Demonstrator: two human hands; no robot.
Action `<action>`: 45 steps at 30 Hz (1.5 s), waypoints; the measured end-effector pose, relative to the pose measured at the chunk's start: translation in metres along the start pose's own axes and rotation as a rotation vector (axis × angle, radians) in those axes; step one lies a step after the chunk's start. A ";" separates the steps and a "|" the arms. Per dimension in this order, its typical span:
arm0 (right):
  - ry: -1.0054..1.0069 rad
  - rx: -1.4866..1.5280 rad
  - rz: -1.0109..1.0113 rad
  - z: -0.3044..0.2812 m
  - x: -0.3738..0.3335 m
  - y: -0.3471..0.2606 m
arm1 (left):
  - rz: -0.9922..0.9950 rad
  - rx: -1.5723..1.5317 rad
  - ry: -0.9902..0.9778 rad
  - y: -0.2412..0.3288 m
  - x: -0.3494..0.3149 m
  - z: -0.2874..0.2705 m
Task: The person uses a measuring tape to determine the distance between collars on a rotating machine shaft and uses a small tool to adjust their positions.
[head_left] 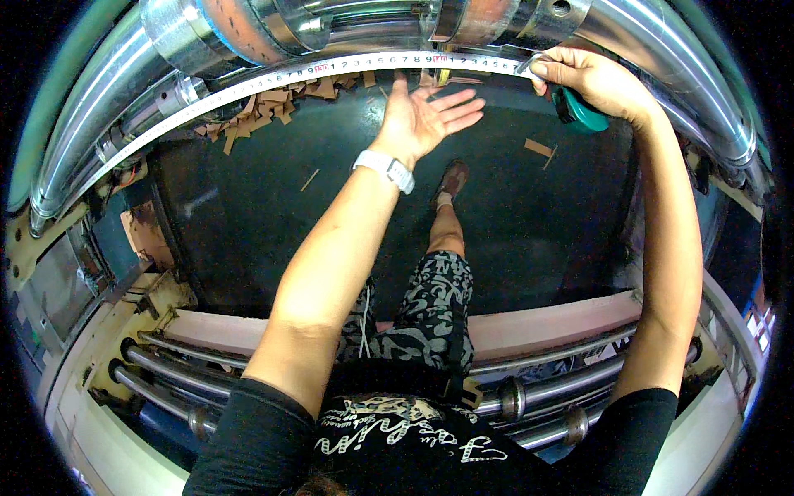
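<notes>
A tape measure's pale blade (pixel 364 66) stretches in a long curve along the machine's rollers, from the far left to my right hand (pixel 597 81). That hand is closed on the tape measure: thumb and fingers pinch near the blade's right end, and the green and black case (pixel 585 117) hangs just beneath the palm. My left hand (pixel 418 122) is open, palm up with fingers spread. Its thumb points up at the blade's lower edge; whether it touches I cannot tell. A white watch (pixel 385 169) is on my left wrist.
Shiny metal rollers (pixel 87 132) and collars (pixel 186 29) arch across the far side. Cardboard scraps (pixel 269 106) lie heaped under the blade, with another scrap (pixel 538 148) on the dark floor (pixel 273 223). Behind me run a pink beam (pixel 546 316) and several metal bars (pixel 190 372).
</notes>
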State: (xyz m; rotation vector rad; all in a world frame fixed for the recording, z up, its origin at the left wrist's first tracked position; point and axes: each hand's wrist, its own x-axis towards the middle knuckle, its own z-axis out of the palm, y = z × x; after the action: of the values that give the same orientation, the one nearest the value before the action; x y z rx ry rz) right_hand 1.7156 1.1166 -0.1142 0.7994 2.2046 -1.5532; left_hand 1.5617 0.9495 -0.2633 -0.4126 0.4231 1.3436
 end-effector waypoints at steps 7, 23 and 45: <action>0.000 -0.006 0.015 -0.002 0.003 0.000 | 0.193 -0.099 -0.015 0.003 0.019 0.032; -0.001 -0.029 -0.003 -0.002 0.006 0.001 | 0.230 -0.120 0.068 0.008 0.025 0.031; 0.005 -0.051 0.019 -0.003 0.005 -0.002 | 0.199 -0.114 0.067 0.011 0.026 0.029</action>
State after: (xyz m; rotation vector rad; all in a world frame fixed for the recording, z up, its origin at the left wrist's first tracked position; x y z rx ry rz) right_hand 1.7105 1.1201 -0.1142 0.8077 2.2243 -1.4815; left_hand 1.5566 0.9882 -0.2520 -0.5216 0.4539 1.5550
